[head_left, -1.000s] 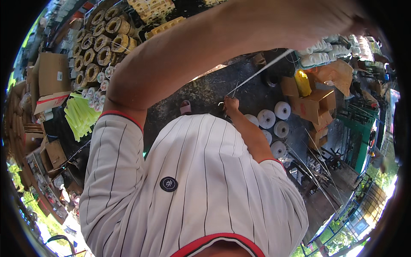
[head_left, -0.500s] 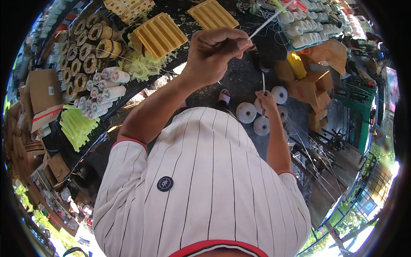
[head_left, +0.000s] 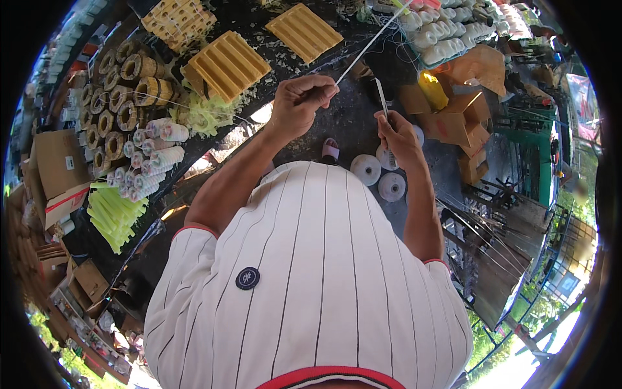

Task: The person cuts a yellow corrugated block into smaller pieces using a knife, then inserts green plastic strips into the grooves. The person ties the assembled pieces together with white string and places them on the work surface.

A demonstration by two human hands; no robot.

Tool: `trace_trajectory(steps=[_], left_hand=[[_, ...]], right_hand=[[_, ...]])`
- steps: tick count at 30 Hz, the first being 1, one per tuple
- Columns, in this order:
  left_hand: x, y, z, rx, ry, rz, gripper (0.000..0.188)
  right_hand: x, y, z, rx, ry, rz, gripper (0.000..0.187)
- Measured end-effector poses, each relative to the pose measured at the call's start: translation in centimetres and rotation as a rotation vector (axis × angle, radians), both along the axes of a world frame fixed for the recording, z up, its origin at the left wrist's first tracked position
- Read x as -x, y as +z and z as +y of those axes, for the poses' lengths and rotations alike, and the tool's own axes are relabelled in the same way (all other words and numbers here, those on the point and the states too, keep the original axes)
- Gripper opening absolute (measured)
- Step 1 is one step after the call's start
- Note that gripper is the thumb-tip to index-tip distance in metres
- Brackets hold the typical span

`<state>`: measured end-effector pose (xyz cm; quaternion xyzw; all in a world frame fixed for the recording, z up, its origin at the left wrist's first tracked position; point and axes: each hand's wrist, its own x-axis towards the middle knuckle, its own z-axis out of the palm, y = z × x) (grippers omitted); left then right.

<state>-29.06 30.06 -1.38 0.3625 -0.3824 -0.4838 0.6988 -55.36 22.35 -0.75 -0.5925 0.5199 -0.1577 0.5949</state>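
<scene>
My left hand (head_left: pixel 299 107) is closed in a pinch on the end of a thin white cord (head_left: pixel 366 55). The cord runs up and to the right in a straight, taut line, toward white spools at the far edge. Lower and to the right, my right hand (head_left: pixel 400 137) grips a slim knife (head_left: pixel 381 96) with a narrow, pale blade. The blade points up, tilted slightly left, and stays apart from the cord. Beneath the right hand, white thread cones (head_left: pixel 366 170) stand on the dark floor, some partly hidden by the hand and forearm.
Yellow ridged trays (head_left: pixel 304 32) lie on the dark table at left, near hollow tan rolls (head_left: pixel 126 117), wrapped spools (head_left: pixel 162 155) and pale green strips (head_left: pixel 115 214). White spools (head_left: pixel 440 39) stand far right. Cardboard boxes (head_left: pixel 463 123) and a metal frame (head_left: pixel 492 201) are at right.
My left hand has drawn back toward me and leftward with the cord, so more of it shows. My right hand has risen with the knife, bringing it closer to the cord.
</scene>
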Motion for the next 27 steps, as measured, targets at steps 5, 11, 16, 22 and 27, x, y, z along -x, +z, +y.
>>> trace_trajectory(steps=[5, 11, 16, 22, 27], left_hand=[[-0.8, -2.3, -0.1, -0.103, -0.041, -0.112, 0.011], [-1.7, -3.0, -0.5, -0.078, -0.018, -0.134, 0.016], [-1.7, -3.4, -0.4, -0.074, -0.062, 0.018, 0.017], [-2.1, -2.4, 0.0, -0.099, -0.129, -0.088, 0.015], [-2.1, -1.8, 0.3, -0.019, -0.145, -0.206, 0.011]], right_hand=[[-2.1, 1.3, 1.1, -0.09, 0.008, -0.233, 0.031], [-6.1, 4.4, 1.4, 0.076, 0.063, -0.185, 0.038], [-7.3, 4.5, -0.5, 0.218, 0.135, -0.091, 0.064], [-8.1, 6.9, -2.2, 0.36, 0.179, 0.035, 0.081], [-9.8, 10.7, -1.4, 0.697, 0.271, 0.128, 0.078]])
